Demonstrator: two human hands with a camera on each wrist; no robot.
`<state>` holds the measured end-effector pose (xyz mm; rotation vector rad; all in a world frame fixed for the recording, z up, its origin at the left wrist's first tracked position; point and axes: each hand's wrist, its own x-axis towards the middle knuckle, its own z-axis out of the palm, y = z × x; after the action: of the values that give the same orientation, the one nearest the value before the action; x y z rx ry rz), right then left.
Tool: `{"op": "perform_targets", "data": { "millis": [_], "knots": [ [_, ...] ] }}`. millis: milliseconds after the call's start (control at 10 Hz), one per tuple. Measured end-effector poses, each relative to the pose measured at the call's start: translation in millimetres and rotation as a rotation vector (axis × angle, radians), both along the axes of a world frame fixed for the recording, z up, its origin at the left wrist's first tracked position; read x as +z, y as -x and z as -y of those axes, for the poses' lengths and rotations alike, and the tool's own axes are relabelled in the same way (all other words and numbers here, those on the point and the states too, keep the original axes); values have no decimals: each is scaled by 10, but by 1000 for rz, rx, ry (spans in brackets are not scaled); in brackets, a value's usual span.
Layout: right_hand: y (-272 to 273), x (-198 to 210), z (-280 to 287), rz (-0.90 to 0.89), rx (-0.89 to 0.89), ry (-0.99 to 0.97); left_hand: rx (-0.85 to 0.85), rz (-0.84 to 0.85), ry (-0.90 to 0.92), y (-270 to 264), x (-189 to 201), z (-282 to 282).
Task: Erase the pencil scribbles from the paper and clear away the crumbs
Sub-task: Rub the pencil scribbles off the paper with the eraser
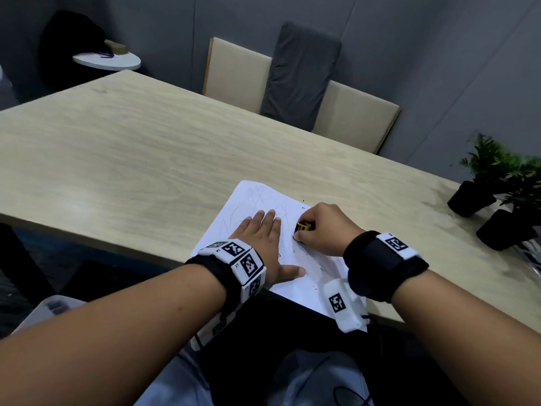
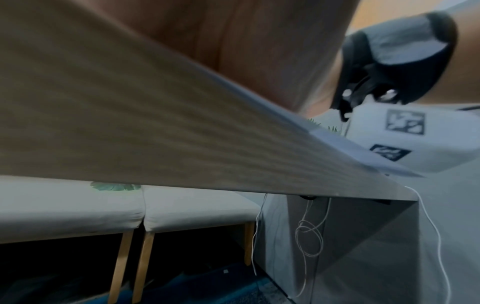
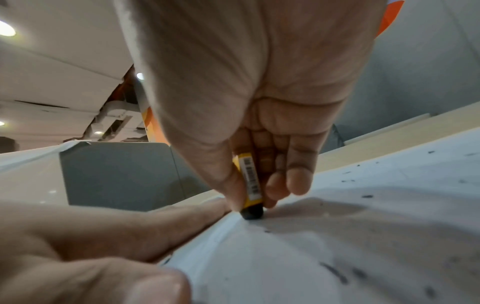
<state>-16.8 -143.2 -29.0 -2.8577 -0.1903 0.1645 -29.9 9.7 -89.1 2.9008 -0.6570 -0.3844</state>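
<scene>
A white sheet of paper with faint pencil scribbles lies at the table's near edge. My left hand presses flat on it, fingers straight and spread. My right hand pinches a black eraser in a yellow sleeve, its dark tip down on the paper just right of the left hand. Dark eraser crumbs lie scattered over the sheet. The left wrist view shows only the table edge, a corner of the paper and my right wrist band.
The wooden table stretches bare to the left and far side. Two potted plants in black pots stand at the right edge. A beige bench with a grey cushion sits behind the table. A small round side table is at far left.
</scene>
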Motion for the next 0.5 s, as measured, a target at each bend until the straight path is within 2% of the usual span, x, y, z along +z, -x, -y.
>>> {"op": "perform_targets", "data": {
  "millis": [100, 200, 300, 500],
  "knots": [
    [82, 60, 16, -140, 62, 45, -4, 0, 2, 8, 9, 0],
    [76, 83, -15, -115, 58, 39, -2, 0, 0, 10, 15, 2],
    [18, 4, -63, -5, 1, -7, 2, -6, -3, 8, 18, -2],
    [128, 77, -24, -159, 57, 59, -1, -3, 8, 6, 7, 0]
  ]
}}
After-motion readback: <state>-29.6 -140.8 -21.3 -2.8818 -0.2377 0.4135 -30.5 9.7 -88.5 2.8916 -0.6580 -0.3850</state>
